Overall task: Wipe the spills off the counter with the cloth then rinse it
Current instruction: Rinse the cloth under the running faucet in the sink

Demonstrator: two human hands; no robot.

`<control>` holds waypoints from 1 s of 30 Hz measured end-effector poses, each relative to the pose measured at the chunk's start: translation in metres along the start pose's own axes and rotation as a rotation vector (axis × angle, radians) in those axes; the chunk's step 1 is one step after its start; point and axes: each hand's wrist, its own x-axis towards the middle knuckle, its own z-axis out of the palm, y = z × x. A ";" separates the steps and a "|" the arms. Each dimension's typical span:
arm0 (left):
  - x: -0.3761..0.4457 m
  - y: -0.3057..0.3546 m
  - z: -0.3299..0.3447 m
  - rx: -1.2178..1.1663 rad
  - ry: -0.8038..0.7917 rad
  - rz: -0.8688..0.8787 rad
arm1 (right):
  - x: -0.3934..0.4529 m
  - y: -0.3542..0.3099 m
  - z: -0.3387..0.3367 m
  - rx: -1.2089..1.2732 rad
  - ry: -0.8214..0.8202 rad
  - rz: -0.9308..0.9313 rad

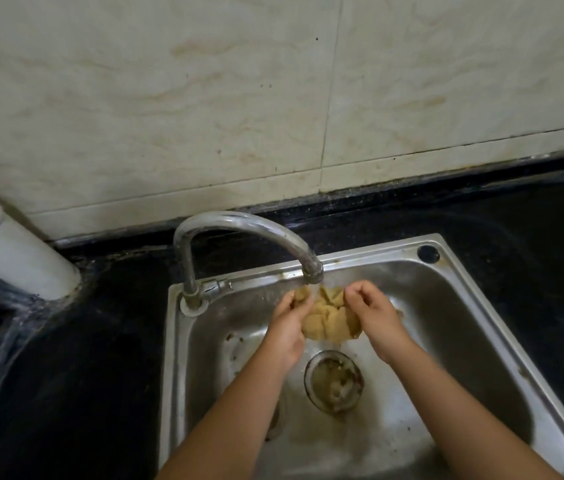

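Note:
A tan cloth [330, 318] hangs bunched over the steel sink [474, 306], directly below the spout of the curved metal tap [239, 225]. My left hand [289, 323] pinches the cloth's left edge and my right hand [372, 311] pinches its right edge, so the cloth sags between them. Whether water runs from the spout I cannot tell. The black counter [76, 358] surrounds the sink.
A drain strainer [334, 381] with residue sits at the sink's bottom below the cloth. A white pipe [13, 244] stands at the left on the counter corner. A tiled wall [204, 98] rises behind the counter. A small hole [428, 252] marks the sink's back right corner.

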 end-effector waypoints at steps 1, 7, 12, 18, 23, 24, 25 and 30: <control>-0.001 0.001 -0.003 0.012 -0.022 0.020 | -0.003 0.001 -0.004 0.062 -0.065 0.012; -0.004 0.007 -0.011 0.135 -0.143 0.072 | -0.008 0.009 -0.002 -0.051 -0.332 0.193; -0.004 0.008 -0.013 0.125 -0.069 0.059 | -0.008 0.011 0.004 0.123 -0.165 0.120; 0.000 -0.008 -0.005 0.248 0.064 -0.113 | -0.008 0.005 0.012 -0.361 -0.128 -0.214; 0.005 -0.002 0.013 0.056 0.147 -0.025 | -0.024 0.006 0.024 -0.374 -0.176 -0.490; 0.005 -0.003 0.016 0.004 0.142 -0.041 | -0.027 0.007 0.026 -0.407 -0.188 -0.496; 0.003 -0.004 0.019 -0.033 0.122 -0.069 | -0.028 0.009 0.029 -0.449 -0.166 -0.480; -0.003 -0.015 0.017 0.000 0.015 -0.130 | 0.002 0.010 0.029 -0.668 0.065 -0.237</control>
